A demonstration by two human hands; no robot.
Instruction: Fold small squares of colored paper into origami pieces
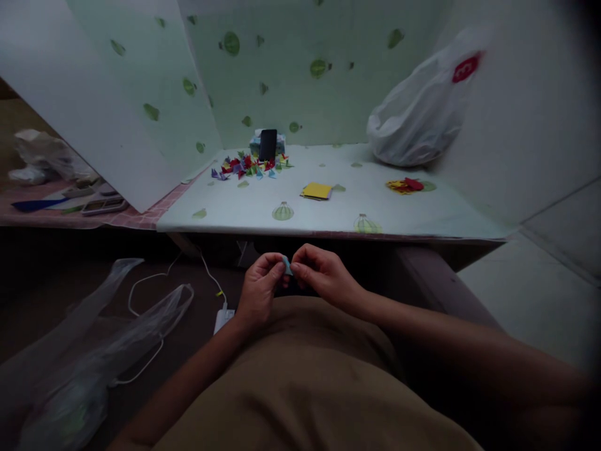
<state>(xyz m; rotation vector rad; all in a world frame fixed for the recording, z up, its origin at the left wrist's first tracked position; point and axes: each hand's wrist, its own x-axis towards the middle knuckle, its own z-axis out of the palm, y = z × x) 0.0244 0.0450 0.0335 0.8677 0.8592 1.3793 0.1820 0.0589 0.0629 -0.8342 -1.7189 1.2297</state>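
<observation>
Between my fingertips, in front of the table's edge and above my lap, is a small light-blue piece of folded paper (287, 265). My left hand (263, 282) pinches it from the left side. From the right, my right hand (322, 272) has thumb and forefinger closed at its other edge. Fingers cover much of the paper, so its exact shape is hidden. On the table (235, 216) ahead lies a stack of square paper sheets (317, 191), yellow on top. Farther back on the left is a pile of small folded paper cranes (246, 165) in several colours.
A phone (268, 145) leans on a tissue box (255, 143) at the back. Red and yellow paper pieces (406, 185) lie at right, below a white plastic bag (417, 119). A white charger with a cable (224, 319) and a clear plastic bag (79, 388) are at lower left.
</observation>
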